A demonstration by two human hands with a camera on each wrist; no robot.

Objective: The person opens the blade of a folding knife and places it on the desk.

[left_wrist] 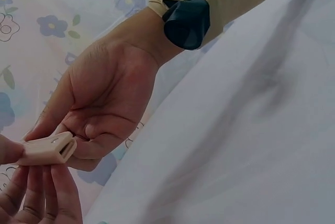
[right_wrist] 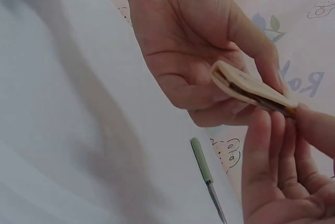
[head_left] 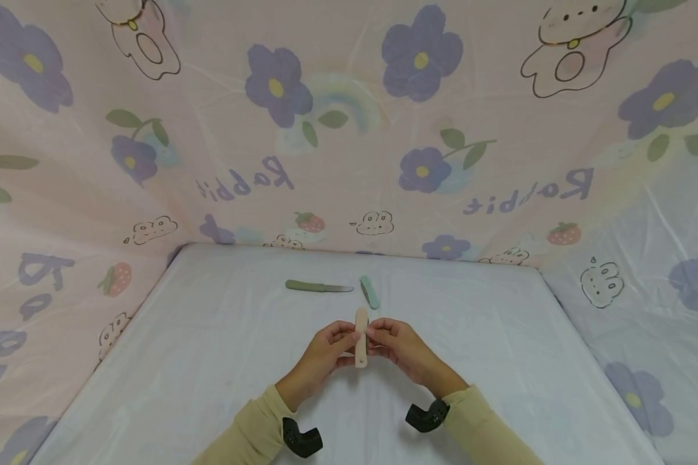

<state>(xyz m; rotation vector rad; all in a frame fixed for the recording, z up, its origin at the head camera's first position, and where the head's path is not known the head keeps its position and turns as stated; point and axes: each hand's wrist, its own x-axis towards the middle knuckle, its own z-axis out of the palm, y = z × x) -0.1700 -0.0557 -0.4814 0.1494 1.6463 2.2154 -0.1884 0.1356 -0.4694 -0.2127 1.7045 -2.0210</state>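
Observation:
A beige folding knife (head_left: 361,352), folded, stands lengthwise between both hands over the table. My left hand (head_left: 321,352) pinches it from the left, the thumb laid against its face. My right hand (head_left: 406,349) grips its right edge with thumb and fingers. In the right wrist view the dark edge of the blade shows in the slot of the handle (right_wrist: 251,85). A rivet and the open slot end of the folding knife (left_wrist: 47,150) show in the left wrist view. Beyond the hands lies a small mint-green folded knife (head_left: 369,292).
A green-handled knife (head_left: 305,285) lies on the white-covered table (head_left: 209,361), its blade pointing right. Printed floral cloth (head_left: 349,148) walls the table at the back and both sides. Each wrist wears a black camera, one being the right wrist's camera (head_left: 427,415).

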